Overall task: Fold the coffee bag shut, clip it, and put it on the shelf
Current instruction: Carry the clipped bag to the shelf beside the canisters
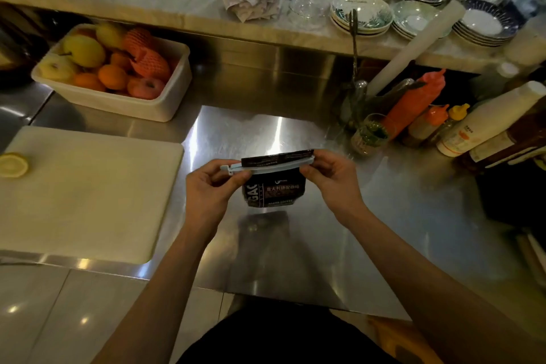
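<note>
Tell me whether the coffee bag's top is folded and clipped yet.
Folded, clip on: the white clip spans the coffee bag below its flattened top, one hand at each end. Whether it has latched, cannot tell.

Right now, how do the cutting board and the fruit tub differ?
The cutting board lies flat and nearly bare, with only a lemon half at its left edge; the fruit tub is deep and piled with fruit. The board sits nearer the person, the tub farther back. Both are whitish and rest on the steel counter.
</note>
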A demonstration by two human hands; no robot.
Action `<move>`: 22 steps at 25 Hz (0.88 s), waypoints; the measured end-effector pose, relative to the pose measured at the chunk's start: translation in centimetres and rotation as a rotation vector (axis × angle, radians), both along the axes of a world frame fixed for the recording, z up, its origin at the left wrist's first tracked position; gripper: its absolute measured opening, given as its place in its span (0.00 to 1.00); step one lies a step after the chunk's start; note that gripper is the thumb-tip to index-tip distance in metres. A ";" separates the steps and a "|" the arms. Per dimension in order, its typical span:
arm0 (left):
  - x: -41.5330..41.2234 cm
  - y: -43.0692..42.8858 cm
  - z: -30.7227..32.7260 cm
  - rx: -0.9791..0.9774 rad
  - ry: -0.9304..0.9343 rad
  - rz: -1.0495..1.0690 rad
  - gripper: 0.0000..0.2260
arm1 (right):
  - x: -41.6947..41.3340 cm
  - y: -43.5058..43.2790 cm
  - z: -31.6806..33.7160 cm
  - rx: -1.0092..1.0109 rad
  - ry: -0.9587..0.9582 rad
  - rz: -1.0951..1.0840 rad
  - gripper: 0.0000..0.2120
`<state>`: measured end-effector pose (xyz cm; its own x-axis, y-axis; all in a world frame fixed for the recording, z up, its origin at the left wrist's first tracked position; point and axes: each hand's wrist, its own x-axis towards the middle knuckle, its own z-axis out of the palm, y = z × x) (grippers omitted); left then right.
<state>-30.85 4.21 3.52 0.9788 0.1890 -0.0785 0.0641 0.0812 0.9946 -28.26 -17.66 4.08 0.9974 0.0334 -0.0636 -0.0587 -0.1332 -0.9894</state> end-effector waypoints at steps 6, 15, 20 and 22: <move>-4.3 2.4 2.9 0.031 -0.100 0.230 0.07 | 0.5 3.8 2.2 0.011 -0.076 0.220 0.12; -21.1 1.7 5.0 0.096 -0.137 0.838 0.07 | -5.8 11.5 3.5 0.139 -0.102 0.814 0.14; -34.6 0.4 6.1 0.162 -0.125 1.240 0.07 | -16.3 18.2 4.3 0.209 -0.037 1.192 0.14; -40.6 -1.3 6.6 0.199 -0.142 1.406 0.07 | -21.9 20.1 5.0 0.227 -0.045 1.353 0.14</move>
